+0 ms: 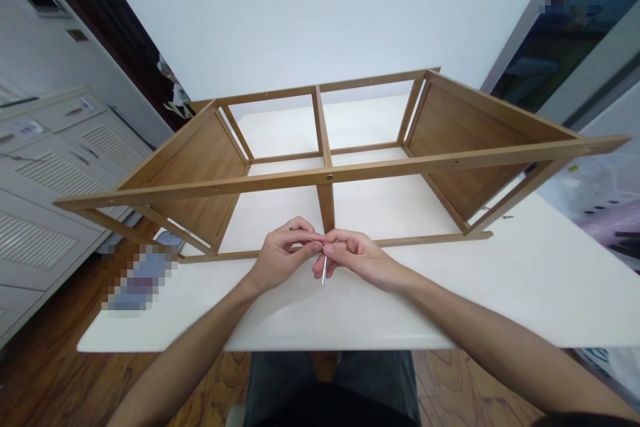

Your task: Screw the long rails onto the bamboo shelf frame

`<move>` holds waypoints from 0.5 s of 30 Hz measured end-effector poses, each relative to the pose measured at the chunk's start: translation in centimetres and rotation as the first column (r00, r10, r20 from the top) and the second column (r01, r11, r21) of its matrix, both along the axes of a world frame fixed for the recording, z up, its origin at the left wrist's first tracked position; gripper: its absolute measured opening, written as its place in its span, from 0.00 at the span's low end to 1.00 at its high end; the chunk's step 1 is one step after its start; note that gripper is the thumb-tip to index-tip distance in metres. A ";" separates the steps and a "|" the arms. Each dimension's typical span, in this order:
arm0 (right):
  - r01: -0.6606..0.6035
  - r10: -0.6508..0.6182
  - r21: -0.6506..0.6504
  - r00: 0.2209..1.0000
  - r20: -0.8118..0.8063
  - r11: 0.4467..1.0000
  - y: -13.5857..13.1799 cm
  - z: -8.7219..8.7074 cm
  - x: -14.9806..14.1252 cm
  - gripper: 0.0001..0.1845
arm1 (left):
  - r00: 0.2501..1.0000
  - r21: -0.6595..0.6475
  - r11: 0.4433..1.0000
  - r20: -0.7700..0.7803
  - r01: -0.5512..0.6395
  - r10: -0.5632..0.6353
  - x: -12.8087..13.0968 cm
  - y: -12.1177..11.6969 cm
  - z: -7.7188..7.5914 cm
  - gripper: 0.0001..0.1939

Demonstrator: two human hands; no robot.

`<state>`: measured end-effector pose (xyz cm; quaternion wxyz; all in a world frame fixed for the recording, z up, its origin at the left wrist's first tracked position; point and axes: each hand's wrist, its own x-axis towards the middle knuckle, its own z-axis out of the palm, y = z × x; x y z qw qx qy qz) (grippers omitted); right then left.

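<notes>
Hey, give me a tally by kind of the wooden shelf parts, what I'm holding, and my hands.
Long brown wooden shelf frame: 1
Flat brown wooden side panels: 2
Slim silver metal rod: 1
Bare hands, left hand and right hand: 2
Total: 6

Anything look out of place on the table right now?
The wooden shelf frame overhangs the white table at both ends, its long rail hanging unsupported past the edges. A small dark object also lies apart on the tabletop, right of the frame.
</notes>
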<state>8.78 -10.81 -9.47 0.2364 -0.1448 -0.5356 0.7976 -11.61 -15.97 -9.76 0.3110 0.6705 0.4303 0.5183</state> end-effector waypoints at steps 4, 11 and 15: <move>0.013 -0.014 -0.044 1.000 -0.027 0.999 0.4 -0.3 -0.1 0.25 | 0.990 0.084 0.996 -0.133 -0.042 0.053 0.4 -0.4 0.6 0.13; 0.072 -0.070 0.049 0.996 -0.050 0.996 0.2 0.7 0.4 0.26 | 0.947 0.114 0.989 -0.295 -0.097 0.127 2.1 -1.8 2.3 0.17; 0.079 -0.070 0.128 0.995 -0.077 0.989 -1.4 1.8 2.8 0.22 | 0.934 0.177 0.984 -0.352 0.001 0.063 4.0 -3.3 3.8 0.21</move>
